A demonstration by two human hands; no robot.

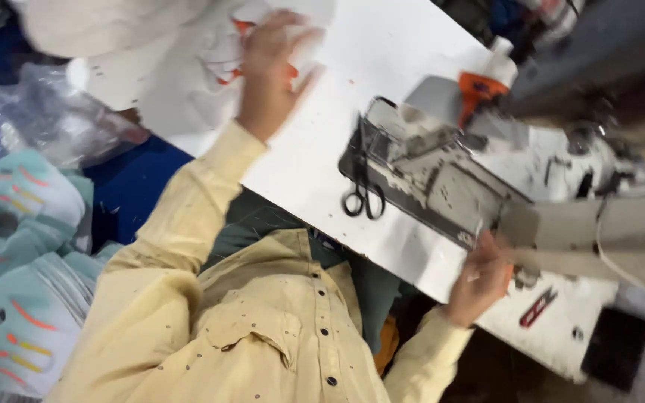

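While your left arm stretches far forward across the white table (315,149), your left hand (272,63) lies at the far end of it, on a piece of white fabric (188,71) with orange marks. The fingers are spread and a little bent, pressing on the cloth, but the hand is blurred, so I cannot tell whether it really pinches the fabric or only rests on it. The wrist is nearly straight and the yellow sleeve reaches up to it. Your right arm is bent at the elbow and kept closer to your body. Your right hand (479,280) is at the near edge of the table, just beside the base of the grey sewing machine (442,179). It looks partly open, with the fingers pointing up toward the machine; whether it holds something, the picture does not show clearly. Black scissors (363,195) lie on the table between your two hands, touching the left side of the machine. Stacks of pale green pieces (16,261) with orange stripes are at your left side, well apart from both hands.
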